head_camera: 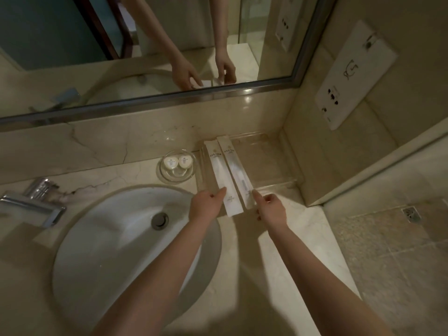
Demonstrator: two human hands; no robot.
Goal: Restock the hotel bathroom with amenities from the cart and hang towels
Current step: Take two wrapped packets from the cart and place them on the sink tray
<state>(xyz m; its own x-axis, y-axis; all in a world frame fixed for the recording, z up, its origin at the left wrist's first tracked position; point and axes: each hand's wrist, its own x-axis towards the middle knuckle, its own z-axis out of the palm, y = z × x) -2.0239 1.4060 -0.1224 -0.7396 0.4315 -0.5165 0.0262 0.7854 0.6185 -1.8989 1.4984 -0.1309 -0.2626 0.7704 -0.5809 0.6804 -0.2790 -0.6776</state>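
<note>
Two packets [219,170] lie side by side on the tray [274,163]. I note left hand [204,206] and right hand [271,209] each touching one with a straight forefinger, gripping nothing.

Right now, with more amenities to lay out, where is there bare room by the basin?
The clear acrylic tray is bare from the right long white packet to the side wall. The marble counter right of the right hand is bare. Crowded: tray's left, by the round glass soap dish and left hand.
</note>
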